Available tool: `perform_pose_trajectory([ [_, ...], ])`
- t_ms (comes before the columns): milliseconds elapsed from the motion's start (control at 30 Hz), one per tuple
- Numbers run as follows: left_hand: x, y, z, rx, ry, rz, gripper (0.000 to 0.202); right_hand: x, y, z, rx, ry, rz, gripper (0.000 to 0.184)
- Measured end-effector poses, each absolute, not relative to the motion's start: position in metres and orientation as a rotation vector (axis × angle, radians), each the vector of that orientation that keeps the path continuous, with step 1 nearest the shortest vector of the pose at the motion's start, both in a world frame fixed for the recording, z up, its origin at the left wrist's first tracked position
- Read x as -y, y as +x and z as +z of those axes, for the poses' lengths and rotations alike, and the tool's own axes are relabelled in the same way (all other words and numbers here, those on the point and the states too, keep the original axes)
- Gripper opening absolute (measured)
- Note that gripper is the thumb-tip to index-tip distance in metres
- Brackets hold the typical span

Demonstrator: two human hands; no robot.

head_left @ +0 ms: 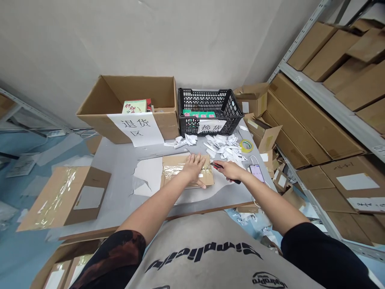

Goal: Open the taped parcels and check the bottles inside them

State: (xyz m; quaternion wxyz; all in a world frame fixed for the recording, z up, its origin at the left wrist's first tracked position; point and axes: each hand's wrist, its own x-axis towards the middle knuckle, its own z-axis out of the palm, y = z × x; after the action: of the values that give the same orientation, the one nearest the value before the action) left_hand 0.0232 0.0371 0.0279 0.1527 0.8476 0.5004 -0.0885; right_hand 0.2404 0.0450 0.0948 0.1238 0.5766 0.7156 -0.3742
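A taped cardboard box (173,169) lies flat on the table in front of me. My left hand (194,168) is spread open on top of it, pressing on its right half. In my right hand (233,171) is a utility knife (219,165), black with some red, gripped by the handle. Its tip points left, at the box's right edge; whether it touches the cardboard I cannot tell. Beneath the box is a pale, torn patch of the table surface (150,170).
Behind stand a big open carton (162,124) with packages inside and a black crate (204,96) holding small green-and-pink boxes. Paper scraps (227,146), a tape roll (246,146) and a phone (256,173) lie to the right. Another taped carton (64,196) stands left; shelves (319,86) with boxes rise right.
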Motion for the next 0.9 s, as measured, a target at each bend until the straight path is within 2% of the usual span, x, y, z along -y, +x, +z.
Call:
perform_pose_trajectory([
  [167, -0.034, 0.022, 0.03, -1.436, 2.444, -0.214, 0.149, -0.047, 0.228, 0.096, -2.089, 1.665, -0.994, 0.051],
  [433, -0.033, 0.02, 0.028, -1.432, 2.432, -0.145, 0.147, -0.045, 0.219, 0.101, -1.95, 1.681, -1.071, 0.05],
  [733, -0.033, 0.019, 0.028, -1.437, 2.436, -0.12, 0.146, -0.036, 0.207, 0.105, -1.997, 1.557, -0.835, 0.048],
  [900, -0.032, 0.019, 0.028, -1.435, 2.442, -0.098, 0.144, -0.036, 0.213, 0.113, -1.951, 1.655, -0.918, 0.05],
])
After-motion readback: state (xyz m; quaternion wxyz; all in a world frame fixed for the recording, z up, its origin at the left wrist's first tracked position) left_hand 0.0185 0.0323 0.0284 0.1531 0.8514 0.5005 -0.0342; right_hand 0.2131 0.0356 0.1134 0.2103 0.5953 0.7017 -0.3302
